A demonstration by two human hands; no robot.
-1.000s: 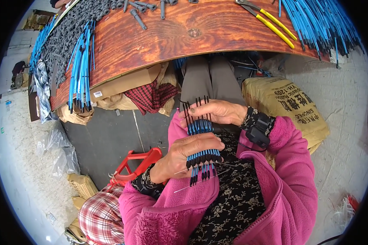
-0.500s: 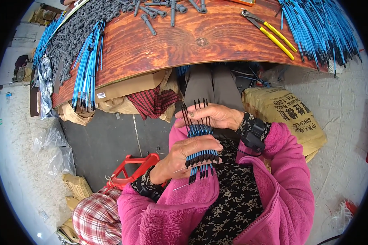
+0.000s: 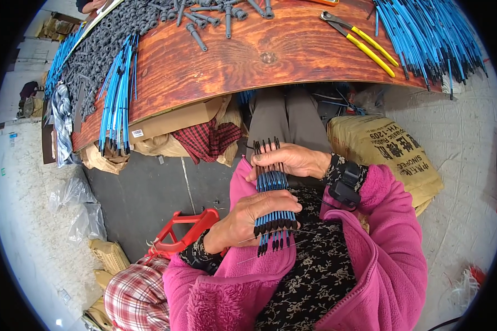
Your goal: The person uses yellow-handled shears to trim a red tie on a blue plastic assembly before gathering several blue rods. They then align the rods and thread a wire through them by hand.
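Above my lap I hold a bundle of thin blue rods with black ends (image 3: 271,181). My left hand (image 3: 254,212) is wrapped round its middle, fingers closed across the rods. At the upper end my right hand (image 3: 295,161) pinches the black tips, the thumb lying across them and the other fingers behind. Below my left hand the thick black ends line up in a row, with several more tips hanging lower. Thin straight wires (image 3: 259,257) cross the bundle near those lower tips. The rods' backs are hidden by my hands.
Ahead, a wooden table (image 3: 215,60) carries a heap of grey plastic parts (image 3: 116,41), yellow-handled pincers (image 3: 364,47) and more blue rods (image 3: 431,41). Another rod bundle (image 3: 119,99) overhangs its left edge. A red stool (image 3: 185,231) and a tan sack (image 3: 386,154) stand beside me.
The black upper tips, earlier fanned into separate groups, are now drawn together under my right thumb. My left hand still grips the bundle, slightly lower in view.
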